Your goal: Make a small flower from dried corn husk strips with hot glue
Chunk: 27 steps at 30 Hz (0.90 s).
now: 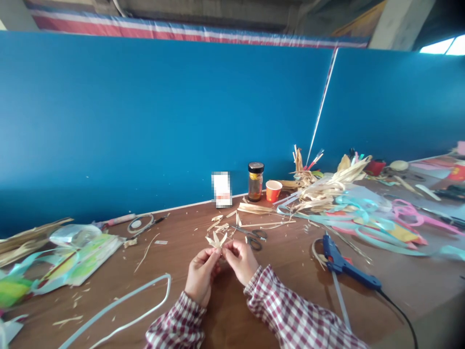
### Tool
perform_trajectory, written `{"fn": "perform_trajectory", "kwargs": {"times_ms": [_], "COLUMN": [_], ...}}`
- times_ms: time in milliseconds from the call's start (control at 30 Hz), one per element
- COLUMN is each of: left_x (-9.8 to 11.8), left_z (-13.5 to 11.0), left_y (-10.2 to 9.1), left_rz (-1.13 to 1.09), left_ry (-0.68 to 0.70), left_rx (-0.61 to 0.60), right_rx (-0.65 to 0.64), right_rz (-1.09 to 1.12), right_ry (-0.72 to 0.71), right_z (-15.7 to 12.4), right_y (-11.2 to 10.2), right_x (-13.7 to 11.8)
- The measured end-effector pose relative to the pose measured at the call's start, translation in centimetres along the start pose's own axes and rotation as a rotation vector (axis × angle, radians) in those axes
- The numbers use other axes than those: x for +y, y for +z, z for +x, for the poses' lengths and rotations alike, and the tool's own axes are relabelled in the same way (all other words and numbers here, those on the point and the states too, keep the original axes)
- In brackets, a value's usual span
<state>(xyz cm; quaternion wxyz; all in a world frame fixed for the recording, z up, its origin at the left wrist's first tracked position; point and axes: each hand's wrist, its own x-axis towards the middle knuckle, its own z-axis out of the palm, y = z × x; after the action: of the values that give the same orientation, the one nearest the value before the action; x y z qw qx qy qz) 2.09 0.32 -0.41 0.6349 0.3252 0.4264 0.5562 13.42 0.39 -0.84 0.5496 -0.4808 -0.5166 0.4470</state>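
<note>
Between my two hands is a small flower-like piece of pale corn husk (217, 240) with several pointed petals spread upward. My left hand (202, 271) pinches its base between thumb and fingers. On the other side, my right hand (241, 261) is closed too, its thumb and fingertips pressed together at the base of the piece; the exact grip there is too small to make out. Just beyond the hands lies a pair of dark scissors (257, 237), among husk scraps (217, 224).
A blue glue gun (345, 266) with a black cord lies to the right. Behind stand a dark-lidded jar (255, 183) and an orange paper cup (273, 192). Corn husks (323, 186) and blue ribbon (363, 232) heap at right. A white cord (134, 317) loops at left. A blue partition (163, 116) rises behind.
</note>
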Motion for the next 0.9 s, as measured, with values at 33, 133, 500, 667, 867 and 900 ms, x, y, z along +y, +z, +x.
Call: {"fn": "perform_trajectory", "kwargs": {"times_ms": [33,133,500,667,867,900], "left_x": [0.0,-0.3,-0.1,-0.3,-0.6,-0.6], "left_z": [0.0,0.1,0.1,0.4,1.0,0.9], "left_y": [0.0,-0.1,-0.3,-0.4,-1.2,-1.3], "left_rz": [-0.005,-0.015,0.046,0.109,0.280,0.328], "left_ry": [0.010,0.055,0.021,0.058,0.203,0.243], "left_rx": [0.007,0.030,-0.130,-0.109,-0.010,-0.006], "right_rx": [-0.009,-0.017,-0.178,-0.173,0.121,0.184], "right_rz": [-0.003,0.013,0.311,0.210,-0.220,-0.286], "right_ry": [-0.007,-0.018,0.213,0.187,-0.223,-0.325], "right_z": [0.0,0.0,0.4,0.5,-0.4,-0.6], "right_y": [0.0,0.2,-0.4,-0.4,-0.6,-0.7], "right_x": [0.1,0.3,0.1,0.1,-1.0,-1.3]}}
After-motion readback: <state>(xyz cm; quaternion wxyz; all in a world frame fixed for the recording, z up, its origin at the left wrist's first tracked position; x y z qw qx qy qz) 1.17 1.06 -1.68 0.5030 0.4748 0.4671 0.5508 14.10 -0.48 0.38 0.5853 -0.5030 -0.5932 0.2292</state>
